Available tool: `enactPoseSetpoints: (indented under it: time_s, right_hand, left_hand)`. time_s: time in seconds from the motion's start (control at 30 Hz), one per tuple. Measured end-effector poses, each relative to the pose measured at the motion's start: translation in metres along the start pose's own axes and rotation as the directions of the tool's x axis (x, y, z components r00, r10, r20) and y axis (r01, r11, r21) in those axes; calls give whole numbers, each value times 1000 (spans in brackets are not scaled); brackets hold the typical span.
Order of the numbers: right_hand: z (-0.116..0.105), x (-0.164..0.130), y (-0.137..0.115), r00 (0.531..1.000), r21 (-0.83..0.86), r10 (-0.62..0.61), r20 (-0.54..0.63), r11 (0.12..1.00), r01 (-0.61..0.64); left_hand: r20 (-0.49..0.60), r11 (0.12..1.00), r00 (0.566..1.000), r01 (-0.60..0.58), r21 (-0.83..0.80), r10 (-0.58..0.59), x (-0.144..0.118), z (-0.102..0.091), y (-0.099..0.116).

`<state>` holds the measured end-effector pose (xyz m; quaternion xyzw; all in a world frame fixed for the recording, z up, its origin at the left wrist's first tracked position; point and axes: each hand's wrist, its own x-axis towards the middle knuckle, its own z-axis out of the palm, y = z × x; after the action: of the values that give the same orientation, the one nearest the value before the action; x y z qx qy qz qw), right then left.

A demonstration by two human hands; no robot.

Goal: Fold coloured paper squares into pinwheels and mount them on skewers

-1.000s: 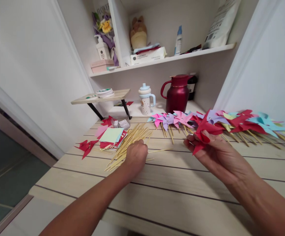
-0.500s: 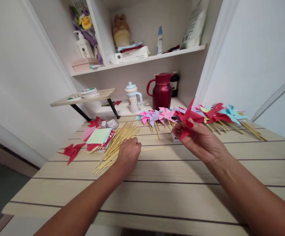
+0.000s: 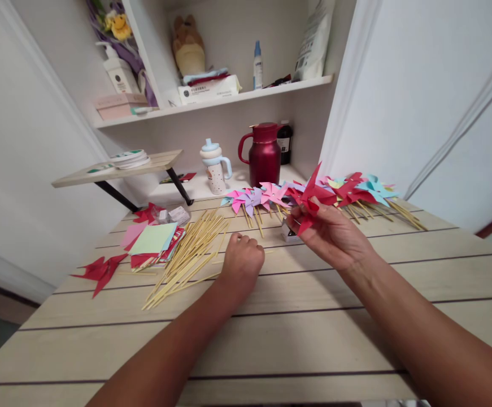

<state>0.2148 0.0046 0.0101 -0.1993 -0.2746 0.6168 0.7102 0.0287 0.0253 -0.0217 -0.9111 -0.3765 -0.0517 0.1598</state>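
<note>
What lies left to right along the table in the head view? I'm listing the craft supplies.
Loose red paper piece → coloured paper stack → wooden sticks → left hand → right hand holding red pinwheel.

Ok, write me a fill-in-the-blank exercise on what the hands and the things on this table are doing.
1. The right hand holds a paper pinwheel of the colour ____.
2. The left hand rests closed on the table just right of a loose pile of wooden ____.
3. The stack of paper squares has a sheet of the colour ____ on top.
4. Behind the pinwheels stands a dark red ____.

Missing words: red; sticks; green; jug
</note>
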Motion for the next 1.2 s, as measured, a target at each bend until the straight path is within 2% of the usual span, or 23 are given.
enactPoseSetpoints:
  time_s: [0.17,0.27,0.4,0.47,0.57,0.73,1.03,1.2]
  right_hand:
    - [-2,3,6,1000,-18,3,-21,1000,-3]
    - [-6,6,13,998,-27,-16,-66,1000,15]
    - [-9,8,24,992,-28,-45,-120,999,42]
    - [-9,9,28,989,-21,-36,-140,999,33]
    - [-9,8,33,984,11,-3,-176,1000,5]
    - [-9,8,34,974,88,33,-224,996,-14]
    - [-15,8,30,969,125,27,-246,992,4]
    - [-17,8,31,969,135,36,-243,991,-3]
  left_hand:
    - [-49,999,998,-42,28,43,3,6,-1]
    - [-147,997,986,-75,14,77,1,13,-4]
    - [-394,976,904,-209,-69,166,0,16,-2]
    - [-468,969,872,-219,-111,144,1,14,0]
    - [-525,971,848,-180,-159,71,2,9,0]
    - [-560,970,827,-103,-219,-38,3,9,3]
    - [-505,931,857,-96,-352,-102,7,19,21]
    - [-511,907,851,-118,-405,-117,6,22,23]
